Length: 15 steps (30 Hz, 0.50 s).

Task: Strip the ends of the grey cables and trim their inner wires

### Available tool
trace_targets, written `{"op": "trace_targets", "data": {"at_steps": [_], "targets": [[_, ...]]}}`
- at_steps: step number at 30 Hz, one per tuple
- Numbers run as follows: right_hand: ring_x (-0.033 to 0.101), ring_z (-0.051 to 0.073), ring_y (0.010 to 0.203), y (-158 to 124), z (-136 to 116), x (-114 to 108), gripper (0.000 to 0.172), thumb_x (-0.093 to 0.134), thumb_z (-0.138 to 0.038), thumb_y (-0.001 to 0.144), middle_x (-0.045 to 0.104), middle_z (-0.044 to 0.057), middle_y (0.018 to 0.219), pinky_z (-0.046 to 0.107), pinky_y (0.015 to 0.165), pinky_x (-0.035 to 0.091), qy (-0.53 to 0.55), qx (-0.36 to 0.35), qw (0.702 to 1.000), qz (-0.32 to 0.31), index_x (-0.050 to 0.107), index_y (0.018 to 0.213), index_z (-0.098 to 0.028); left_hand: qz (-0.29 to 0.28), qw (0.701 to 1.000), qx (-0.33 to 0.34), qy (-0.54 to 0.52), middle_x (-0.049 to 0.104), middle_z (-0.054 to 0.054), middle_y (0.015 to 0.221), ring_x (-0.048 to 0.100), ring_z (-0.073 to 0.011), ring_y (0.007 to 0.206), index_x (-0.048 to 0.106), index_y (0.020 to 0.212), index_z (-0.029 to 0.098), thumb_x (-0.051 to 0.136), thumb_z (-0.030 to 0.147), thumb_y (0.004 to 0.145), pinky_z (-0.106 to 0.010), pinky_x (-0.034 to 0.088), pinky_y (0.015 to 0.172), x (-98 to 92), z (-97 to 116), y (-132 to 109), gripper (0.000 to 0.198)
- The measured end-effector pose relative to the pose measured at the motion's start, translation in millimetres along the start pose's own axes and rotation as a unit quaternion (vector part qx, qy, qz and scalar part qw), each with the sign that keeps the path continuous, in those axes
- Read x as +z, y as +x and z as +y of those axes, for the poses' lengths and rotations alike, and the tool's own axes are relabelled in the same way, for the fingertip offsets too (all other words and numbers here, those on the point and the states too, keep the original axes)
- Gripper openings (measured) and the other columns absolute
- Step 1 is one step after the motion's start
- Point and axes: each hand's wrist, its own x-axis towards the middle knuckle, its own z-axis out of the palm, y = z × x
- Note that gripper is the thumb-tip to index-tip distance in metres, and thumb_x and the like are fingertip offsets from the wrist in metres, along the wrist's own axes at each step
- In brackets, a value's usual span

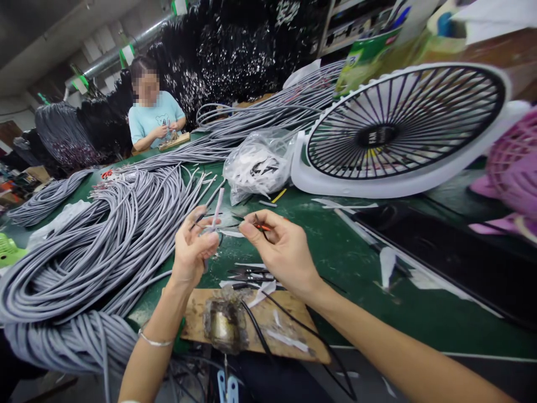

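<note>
My left hand (193,246) is closed around the end of a grey cable (217,211), which sticks up past my fingers. My right hand (282,246) pinches thin red and black wire ends (260,225) just right of that cable end. Both hands hover above a green table (356,257). Below them lies a wooden board (289,316) with a small metal solder pot (224,323) on it and black leads (255,330) running across it.
Large coils of grey cable (104,240) cover the table's left side. A white fan with a black grille (403,123) leans at the right, next to a clear plastic bag (258,162). A person in a light blue shirt (153,120) works at the far end.
</note>
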Motion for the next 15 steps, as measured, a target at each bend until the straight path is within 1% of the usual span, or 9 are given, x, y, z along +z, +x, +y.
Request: {"op": "trace_targets", "data": {"at_steps": [1,3,4,6,9,12,14,15], "targets": [[0.029,0.003,0.038,-0.9,-0.4,-0.7,0.030,0.058,-0.045,0.074,0.043,-0.005,0.059,0.019,0.033,0.019,-0.017,-0.016,1.000,0.006,0.049,0.070,-0.017,-0.012,1.000,-0.008,0.014,0.059,0.001,0.065,0.036,-0.0001,0.037,0.058,0.084,0.013,0.079,0.023,0.046,-0.015,0.021,0.036,-0.1,-0.6,0.6,0.044],[0.029,0.002,0.037,-2.7,-1.2,-2.0,0.027,0.056,-0.041,0.078,0.042,-0.005,0.061,0.019,0.034,0.019,-0.042,-0.046,0.998,0.019,0.046,0.069,-0.017,-0.025,0.999,-0.005,0.034,0.055,0.001,0.055,0.035,-0.0007,0.037,0.061,0.073,0.010,0.080,0.029,0.048,-0.016,0.020,0.036,-0.7,-1.6,1.8,0.037],[0.028,0.002,0.038,-3.5,-1.8,-2.5,0.026,0.055,-0.039,0.079,0.042,-0.005,0.061,0.019,0.035,0.020,-0.050,-0.059,0.997,0.025,0.045,0.068,-0.018,-0.027,0.999,0.003,0.041,0.054,0.001,0.052,0.035,-0.0011,0.037,0.062,0.069,0.010,0.080,0.032,0.048,-0.016,0.020,0.036,-1.1,-2.1,2.1,0.035],[0.029,0.002,0.039,-5.1,-3.3,-2.9,0.025,0.054,-0.036,0.080,0.040,-0.005,0.061,0.018,0.036,0.021,-0.058,-0.083,0.994,0.028,0.042,0.067,-0.018,-0.031,0.998,0.022,0.052,0.055,0.000,0.052,0.035,-0.0019,0.037,0.063,0.067,0.011,0.080,0.036,0.050,-0.017,0.021,0.036,-2.4,-2.8,2.2,0.035],[0.029,0.002,0.040,-6.1,-5.4,-2.4,0.023,0.052,-0.035,0.081,0.038,-0.006,0.060,0.018,0.037,0.022,-0.058,-0.102,0.993,0.028,0.042,0.068,-0.018,-0.056,0.995,0.046,0.062,0.055,0.000,0.053,0.034,-0.0019,0.038,0.066,0.068,0.012,0.077,0.039,0.056,-0.018,0.022,0.037,-5.5,-4.4,0.5,0.031],[0.027,0.003,0.039,-2.9,-4.8,-3.3,0.026,0.052,-0.038,0.081,0.036,-0.007,0.056,0.019,0.036,0.022,-0.069,-0.089,0.993,0.037,0.042,0.067,-0.019,-0.112,0.988,0.056,0.092,0.053,0.000,0.057,0.034,-0.0027,0.040,0.070,0.075,0.015,0.073,0.041,0.063,-0.018,0.024,0.038,-9.6,-6.6,-1.7,0.029],[0.026,0.003,0.040,1.7,-3.5,-6.9,0.027,0.052,-0.040,0.081,0.036,-0.007,0.056,0.019,0.036,0.021,-0.063,-0.072,0.993,0.073,0.042,0.067,-0.019,-0.137,0.978,0.076,0.137,0.050,0.000,0.059,0.037,-0.0047,0.045,0.072,0.081,0.016,0.071,0.041,0.066,-0.019,0.027,0.040,-12.1,-7.8,-2.3,0.029],[0.026,0.004,0.040,4.1,-3.0,-9.5,0.028,0.050,-0.041,0.082,0.036,-0.006,0.056,0.020,0.037,0.022,-0.050,-0.065,0.992,0.097,0.042,0.068,-0.019,-0.135,0.972,0.099,0.163,0.048,0.000,0.059,0.039,-0.0058,0.047,0.073,0.082,0.017,0.070,0.040,0.067,-0.019,0.028,0.042,-13.1,-8.2,-2.4,0.028]]}}
